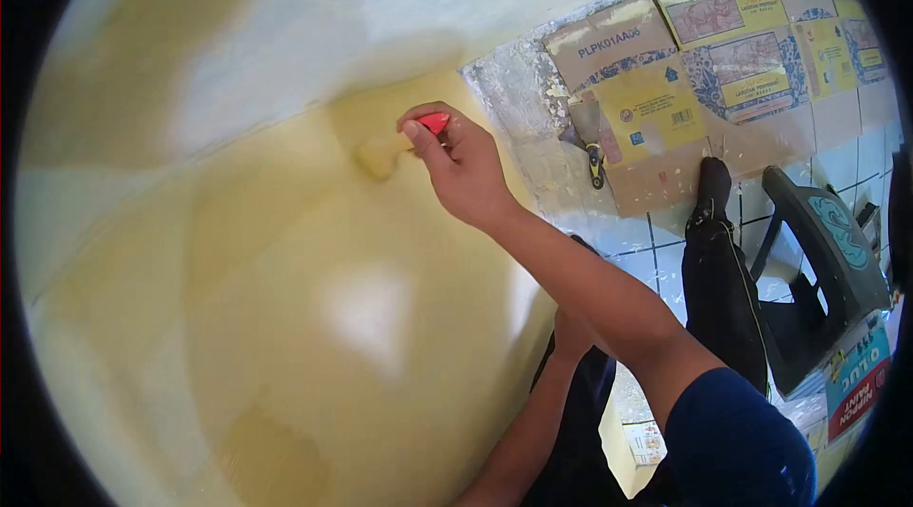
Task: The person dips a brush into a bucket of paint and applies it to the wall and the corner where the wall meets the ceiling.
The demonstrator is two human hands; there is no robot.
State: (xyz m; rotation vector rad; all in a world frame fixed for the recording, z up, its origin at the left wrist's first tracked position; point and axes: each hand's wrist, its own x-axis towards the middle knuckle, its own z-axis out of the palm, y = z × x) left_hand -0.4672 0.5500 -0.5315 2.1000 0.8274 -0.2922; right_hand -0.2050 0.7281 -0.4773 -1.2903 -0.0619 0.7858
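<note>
My right hand (pixel 456 160) is closed around the red handle (pixel 435 123) of a small paintbrush, with the thumb on the near side. The pale, yellow-stained brush head (pixel 378 157) touches or lies very close to the wall (pixel 285 298). Cream-yellow paint covers the wall here and meets a whitish area along a slanting edge. Lower down, my left hand (pixel 573 334) is near my dark trousers, mostly behind my right forearm. Its fingers are hidden.
Flattened cardboard boxes (pixel 656 112) cover floor tiles at the right. A scraper with a black-and-yellow handle (pixel 595 166) lies at their edge, beside a rough, paint-spattered strip (pixel 518 98). My outstretched leg (pixel 713 269) lies near a dark plastic stool (pixel 842 241) and a paint container (pixel 856 379).
</note>
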